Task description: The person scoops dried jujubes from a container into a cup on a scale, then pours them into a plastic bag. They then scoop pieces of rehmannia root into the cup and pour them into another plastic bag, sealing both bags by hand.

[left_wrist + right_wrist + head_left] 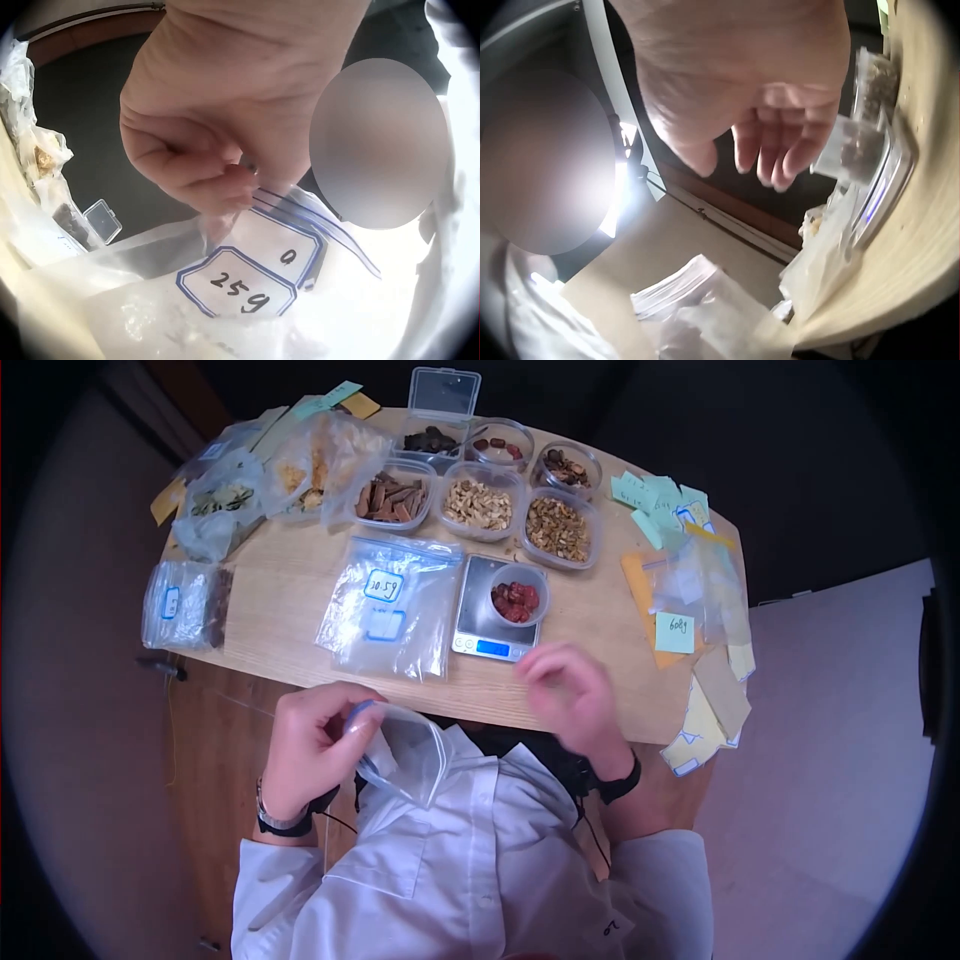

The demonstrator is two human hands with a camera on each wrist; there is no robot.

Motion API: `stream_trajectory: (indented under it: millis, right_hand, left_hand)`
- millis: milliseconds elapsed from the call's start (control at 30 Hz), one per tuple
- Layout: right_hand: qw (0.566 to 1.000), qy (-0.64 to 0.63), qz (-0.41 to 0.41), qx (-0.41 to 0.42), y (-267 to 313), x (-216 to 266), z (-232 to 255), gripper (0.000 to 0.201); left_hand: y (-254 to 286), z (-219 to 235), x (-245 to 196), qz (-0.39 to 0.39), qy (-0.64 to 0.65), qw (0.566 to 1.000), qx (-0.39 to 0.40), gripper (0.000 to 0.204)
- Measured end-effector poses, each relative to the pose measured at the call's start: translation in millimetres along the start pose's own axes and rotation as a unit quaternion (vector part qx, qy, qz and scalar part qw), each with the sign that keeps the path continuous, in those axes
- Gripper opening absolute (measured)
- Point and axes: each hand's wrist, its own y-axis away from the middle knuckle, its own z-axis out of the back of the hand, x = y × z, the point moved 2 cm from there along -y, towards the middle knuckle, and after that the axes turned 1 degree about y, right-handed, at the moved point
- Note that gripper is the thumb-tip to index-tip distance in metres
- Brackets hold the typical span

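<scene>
In the head view my left hand (312,748) pinches a clear zip bag (412,760) by its upper edge, in front of the table's near side. Its paper label (238,283) reads 25g in the left wrist view, and the blue zip lines run beside the fingers. My right hand (574,700), blurred by motion, is just in front of a kitchen scale (472,622). Nothing is between its loosely bent fingers (802,154). On the scale stands a small clear cup (545,610) of dark red dried fruit pieces (515,601).
Flat labelled zip bags (380,635) lie left of the scale. Behind are tubs of bark strips (392,498), pale slices (478,505) and brown pieces (558,528). Filled bags (215,510) crowd the left; sticky notes (675,632) and papers (722,695) lie right.
</scene>
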Motion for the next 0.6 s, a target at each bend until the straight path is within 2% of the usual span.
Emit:
stream_trajectory:
  millis: [33,133,233,333,433,600]
  right_hand:
    - [0.997,0.016,-0.009,-0.080,-5,-1,8,0.042]
    - [0.965,0.238,-0.010,-0.108,-32,7,23,0.081]
    - [0.978,0.183,-0.087,-0.051,-48,-6,20,0.099]
    - [0.973,0.225,-0.056,-0.024,-59,-11,14,0.096]
    - [0.964,0.255,-0.076,0.009,-66,-19,14,0.091]
    - [0.975,0.217,-0.043,-0.013,-70,4,9,0.077]
  left_hand:
    - [-2,1,1,0.002,-0.002,1.000,-0.018,0.011]
    - [-10,-1,-1,0.011,-0.001,0.999,-0.046,0.014]
    - [-19,-6,-1,0.009,0.004,0.998,-0.061,0.013]
    - [-26,-8,4,0.005,-0.004,0.997,-0.071,0.014]
    - [-30,-9,6,0.006,-0.006,0.998,-0.070,0.016]
    - [-34,-9,9,0.003,-0.014,0.998,-0.058,0.016]
